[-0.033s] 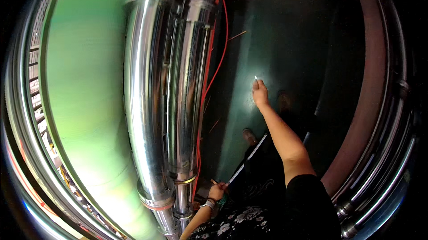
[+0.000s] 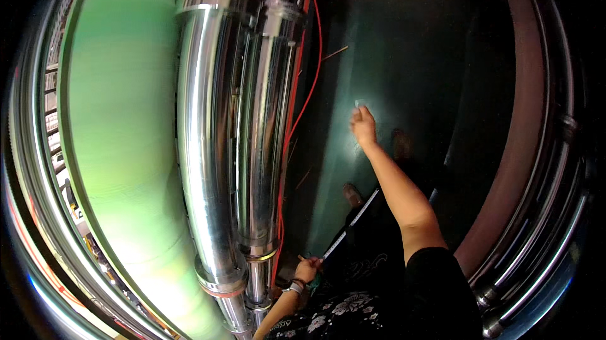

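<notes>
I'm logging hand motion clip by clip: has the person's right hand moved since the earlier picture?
Yes, slightly: the right hand has shifted up and left in the view, a little closer to the thin stick on the floor.

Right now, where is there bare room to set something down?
The widest bare-looking patch is dark floor between the right hand and the reddish curved band, though shadow may hide small items. It's crowded leftward, where the red cable runs beside chrome cylinders, and low down around the left hand and white strip.
</notes>
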The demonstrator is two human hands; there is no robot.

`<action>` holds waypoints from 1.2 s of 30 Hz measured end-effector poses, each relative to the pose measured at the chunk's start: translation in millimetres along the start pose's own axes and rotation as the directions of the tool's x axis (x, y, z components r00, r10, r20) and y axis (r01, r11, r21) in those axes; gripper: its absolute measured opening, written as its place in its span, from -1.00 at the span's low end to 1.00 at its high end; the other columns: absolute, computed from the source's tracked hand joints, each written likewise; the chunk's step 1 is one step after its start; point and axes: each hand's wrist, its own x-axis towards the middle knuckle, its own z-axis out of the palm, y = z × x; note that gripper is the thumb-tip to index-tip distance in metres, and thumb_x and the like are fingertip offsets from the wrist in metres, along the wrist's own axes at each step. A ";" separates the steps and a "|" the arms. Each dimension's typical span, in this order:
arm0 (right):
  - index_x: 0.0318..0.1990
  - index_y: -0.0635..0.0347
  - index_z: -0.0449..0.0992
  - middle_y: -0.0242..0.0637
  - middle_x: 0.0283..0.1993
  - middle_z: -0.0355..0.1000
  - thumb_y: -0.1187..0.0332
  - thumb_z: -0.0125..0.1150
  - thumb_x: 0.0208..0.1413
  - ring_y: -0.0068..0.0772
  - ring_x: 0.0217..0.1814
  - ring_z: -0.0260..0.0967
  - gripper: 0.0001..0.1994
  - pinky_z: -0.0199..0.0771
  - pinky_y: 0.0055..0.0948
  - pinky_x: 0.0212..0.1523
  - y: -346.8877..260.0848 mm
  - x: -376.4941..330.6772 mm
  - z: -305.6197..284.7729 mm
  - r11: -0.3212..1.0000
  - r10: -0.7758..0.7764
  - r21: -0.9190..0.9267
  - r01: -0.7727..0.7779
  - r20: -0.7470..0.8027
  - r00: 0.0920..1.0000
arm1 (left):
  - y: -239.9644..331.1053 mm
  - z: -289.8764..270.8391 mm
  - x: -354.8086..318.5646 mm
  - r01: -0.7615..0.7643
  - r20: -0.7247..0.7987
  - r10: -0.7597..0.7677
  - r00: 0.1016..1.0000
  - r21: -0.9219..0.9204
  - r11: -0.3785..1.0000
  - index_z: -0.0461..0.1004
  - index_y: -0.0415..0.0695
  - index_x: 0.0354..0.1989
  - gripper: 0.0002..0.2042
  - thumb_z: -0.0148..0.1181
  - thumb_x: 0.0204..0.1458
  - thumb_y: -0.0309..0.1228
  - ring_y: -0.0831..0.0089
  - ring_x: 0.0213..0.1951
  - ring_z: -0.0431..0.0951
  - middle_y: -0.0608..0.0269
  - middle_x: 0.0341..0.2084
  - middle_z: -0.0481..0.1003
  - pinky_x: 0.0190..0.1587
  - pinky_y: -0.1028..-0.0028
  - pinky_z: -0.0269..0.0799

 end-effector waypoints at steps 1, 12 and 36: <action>-0.31 0.15 0.30 -0.40 -0.53 0.25 0.39 -0.13 0.10 -0.49 -0.58 0.26 -0.91 0.33 -0.46 -0.57 -43.8 -26.6 47.9 0.994 -0.028 -0.104 0.036 0.077 0.997 | 30.0 -4.5 1.8 -0.005 0.014 0.005 1.000 0.012 1.000 0.44 -0.14 -0.46 -0.64 -0.10 0.04 -0.09 0.01 -0.39 0.44 -0.03 -0.56 0.44 -0.35 0.22 0.32; -0.33 0.21 0.24 -0.23 -0.51 0.35 0.30 -0.21 0.17 -0.38 -0.62 0.35 -0.83 0.46 -0.38 -0.61 -159.6 -64.0 197.8 0.994 -0.062 0.106 0.013 0.480 0.875 | 176.2 -34.7 -6.4 0.058 -0.085 -0.053 0.995 0.059 0.997 0.43 -0.19 -0.41 -0.66 -0.07 0.03 -0.13 0.06 -0.38 0.44 -0.03 -0.54 0.44 -0.34 0.29 0.30; -0.29 0.16 0.26 -0.43 -0.66 0.15 0.38 -0.17 0.15 -0.65 -0.76 -0.01 -0.91 -0.02 -0.61 -0.81 -188.5 -111.9 245.1 0.948 -0.244 -0.118 0.295 0.325 0.914 | 144.8 -34.2 -56.3 -0.007 -0.213 0.000 0.977 -0.033 0.999 0.45 -0.16 -0.51 -0.69 0.00 0.01 -0.15 0.20 -0.49 0.46 0.09 -0.63 0.45 -0.40 0.34 0.30</action>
